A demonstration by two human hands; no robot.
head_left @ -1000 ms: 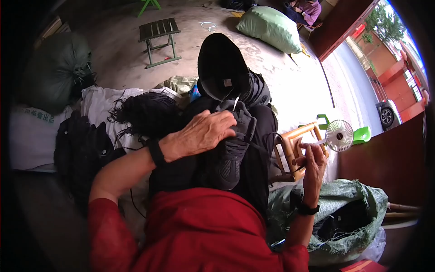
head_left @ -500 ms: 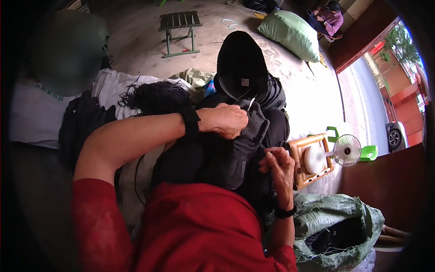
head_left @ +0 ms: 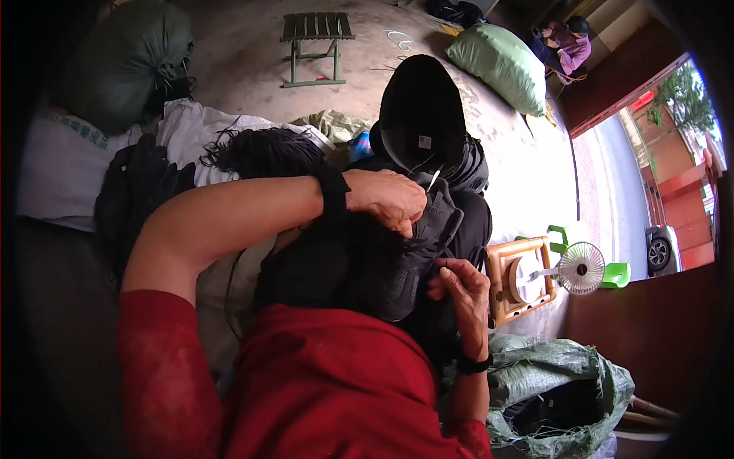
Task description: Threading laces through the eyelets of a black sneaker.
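A black shoe (head_left: pixel 401 284) with a mesh toe lies on my lap, its toe toward me and its tongue (head_left: pixel 447 213) raised. My left hand (head_left: pixel 388 199) is closed over the lacing area at the tongue's left; its fingertips curl down and hide what they grip. Close by the tongue a thin white strip (head_left: pixel 433 180) sticks up. On the shoe's right side, my right hand (head_left: pixel 462 287) pinches a dark shoelace. Just beyond the hands stands another black shoe piece (head_left: pixel 423 99), its hollow facing me, with more black pieces (head_left: pixel 475 164) behind it.
A bundle of black laces (head_left: pixel 264 157) lies on white sacking to the left. On the right are a bamboo stool (head_left: pixel 501 287) with a small fan (head_left: pixel 582 268), and an open woven sack (head_left: pixel 535 359). A slatted stool (head_left: pixel 317 46), green sack (head_left: pixel 501 67) and seated person (head_left: pixel 566 50) are farther off.
My view has shifted slightly, so the scene sits a little differently. The left hand stays at the tongue; the right hand has drawn in slightly toward the shoe.
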